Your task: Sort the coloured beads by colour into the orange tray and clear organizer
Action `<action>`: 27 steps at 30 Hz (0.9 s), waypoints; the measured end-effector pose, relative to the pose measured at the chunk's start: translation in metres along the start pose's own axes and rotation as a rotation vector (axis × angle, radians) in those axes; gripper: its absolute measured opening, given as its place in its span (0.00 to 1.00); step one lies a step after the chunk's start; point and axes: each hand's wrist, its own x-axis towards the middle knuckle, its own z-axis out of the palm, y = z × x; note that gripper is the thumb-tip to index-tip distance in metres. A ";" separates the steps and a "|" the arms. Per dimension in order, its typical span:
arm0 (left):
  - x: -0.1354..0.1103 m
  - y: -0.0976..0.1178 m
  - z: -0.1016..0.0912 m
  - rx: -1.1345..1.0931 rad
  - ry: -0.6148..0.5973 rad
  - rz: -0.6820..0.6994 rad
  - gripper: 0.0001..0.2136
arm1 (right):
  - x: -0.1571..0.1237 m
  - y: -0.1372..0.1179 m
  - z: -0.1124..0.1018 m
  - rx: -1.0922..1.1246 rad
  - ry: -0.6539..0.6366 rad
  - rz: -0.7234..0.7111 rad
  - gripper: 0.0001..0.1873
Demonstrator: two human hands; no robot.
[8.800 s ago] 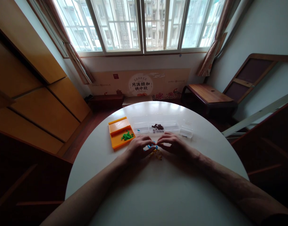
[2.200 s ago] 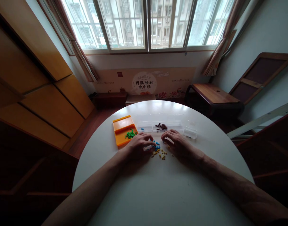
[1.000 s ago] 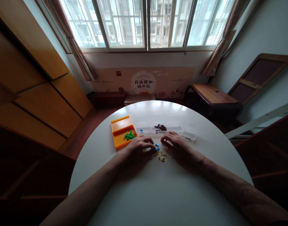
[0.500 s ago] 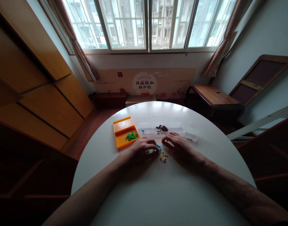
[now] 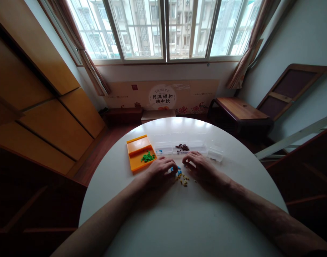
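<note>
Left hand (image 5: pixel 162 169) half-curled over the round white worktop (image 5: pixel 179 221), thumb and fingers a little apart right at the small blue plastic pieces (image 5: pixel 179 172), can't tell if it grips one; right hand (image 5: pixel 201 167) loosely curled, fingertips near the same pieces, any hold unclear. Blue pieces lie between both hands, small yellow plastic pieces (image 5: pixel 185 182) just nearer the person. Beyond left hand, flat orange plastic tray (image 5: pixel 135 167) with small green plastic pieces (image 5: pixel 147 156); beyond both hands, clear plastic compartment box (image 5: pixel 198 147) with small dark-brown pieces (image 5: pixel 182 147) in its middle section.
</note>
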 end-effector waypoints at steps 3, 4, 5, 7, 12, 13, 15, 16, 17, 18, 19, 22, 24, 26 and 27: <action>0.002 0.001 -0.003 0.067 0.098 -0.057 0.07 | -0.001 0.002 0.001 0.005 0.022 -0.006 0.06; 0.002 0.001 -0.005 0.095 0.139 -0.088 0.07 | -0.001 0.002 0.001 0.008 0.027 -0.008 0.06; 0.003 0.000 -0.008 0.127 0.181 -0.129 0.07 | -0.001 0.002 0.001 0.011 0.031 -0.006 0.06; 0.003 -0.004 -0.014 0.199 0.261 -0.239 0.08 | 0.000 0.001 0.001 0.020 0.031 0.000 0.06; 0.000 -0.016 -0.027 0.354 0.379 -0.471 0.06 | 0.001 -0.001 0.002 0.035 0.044 -0.012 0.06; 0.000 -0.019 -0.027 0.378 0.388 -0.501 0.06 | 0.002 -0.002 0.002 0.034 0.045 -0.015 0.06; -0.001 -0.022 -0.027 0.418 0.387 -0.545 0.04 | 0.002 -0.003 0.001 0.035 0.044 -0.016 0.05; -0.001 -0.022 -0.027 0.431 0.380 -0.555 0.04 | 0.002 -0.003 0.001 0.038 0.044 -0.018 0.05; -0.001 -0.022 -0.027 0.440 0.374 -0.554 0.04 | 0.003 -0.004 0.000 0.041 0.045 -0.020 0.05; -0.001 -0.021 -0.027 0.444 0.372 -0.546 0.04 | 0.003 -0.005 -0.001 0.044 0.048 -0.021 0.05; -0.001 -0.019 -0.026 0.441 0.371 -0.532 0.05 | 0.003 -0.005 -0.001 0.047 0.054 -0.021 0.05; 0.001 -0.009 -0.025 0.387 0.353 -0.460 0.05 | 0.002 -0.006 -0.002 0.060 0.071 -0.016 0.05; 0.002 0.000 -0.021 0.321 0.314 -0.391 0.06 | 0.001 -0.004 -0.001 0.066 0.095 -0.017 0.04; 0.003 0.009 -0.014 0.255 0.265 -0.324 0.07 | 0.000 -0.003 0.001 0.066 0.127 -0.020 0.02; 0.004 0.013 -0.010 0.223 0.235 -0.289 0.08 | -0.001 -0.002 0.002 0.065 0.146 -0.021 0.02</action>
